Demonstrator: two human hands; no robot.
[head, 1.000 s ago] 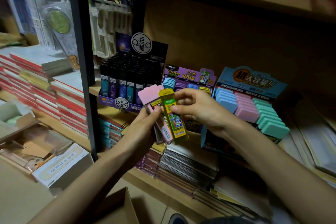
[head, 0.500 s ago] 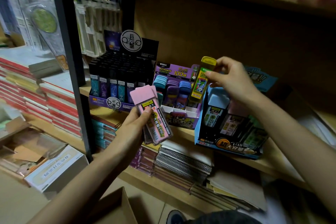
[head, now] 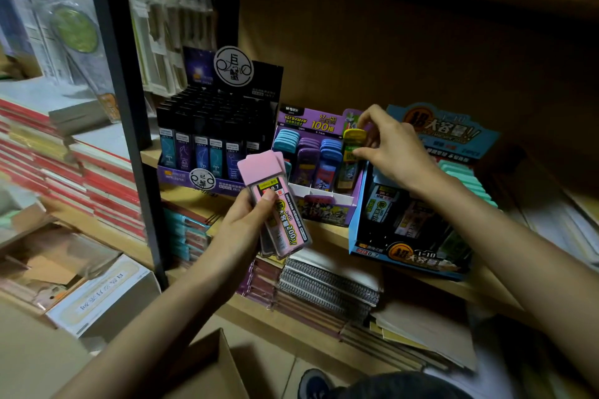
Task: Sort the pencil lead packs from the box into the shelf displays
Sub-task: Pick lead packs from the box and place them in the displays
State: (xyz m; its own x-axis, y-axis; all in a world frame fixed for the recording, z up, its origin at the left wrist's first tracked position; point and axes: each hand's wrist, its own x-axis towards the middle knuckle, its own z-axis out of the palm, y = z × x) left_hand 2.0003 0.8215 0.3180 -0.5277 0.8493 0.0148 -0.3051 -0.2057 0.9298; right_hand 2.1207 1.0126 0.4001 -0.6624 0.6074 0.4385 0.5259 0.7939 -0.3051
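My left hand (head: 241, 230) grips a small stack of pink-capped lead packs (head: 275, 201), held upright in front of the shelf. My right hand (head: 393, 147) pinches the yellow-capped lead pack (head: 351, 152) by its top; the pack stands in the rightmost column of the purple display (head: 319, 204), beside blue and purple packs. To the right stands the blue display (head: 408, 256) with pink, white and green packs, partly hidden by my right forearm. A black display (head: 214, 126) of dark packs stands to the left. The cardboard box (head: 207, 366) lies open at the bottom.
A black metal shelf post (head: 129, 126) rises left of the displays. Stacked red-edged notebooks (head: 84, 168) fill the left shelf. Spiral notebooks (head: 327, 282) and paper lie on the shelf below. A white carton (head: 103, 298) sits low at the left. A shoe (head: 312, 382) shows at the bottom.
My right hand took the yellow-capped pack from the stack, carried it up and right, then lowered it into the purple display's right column. My left hand stayed, holding the pink packs.
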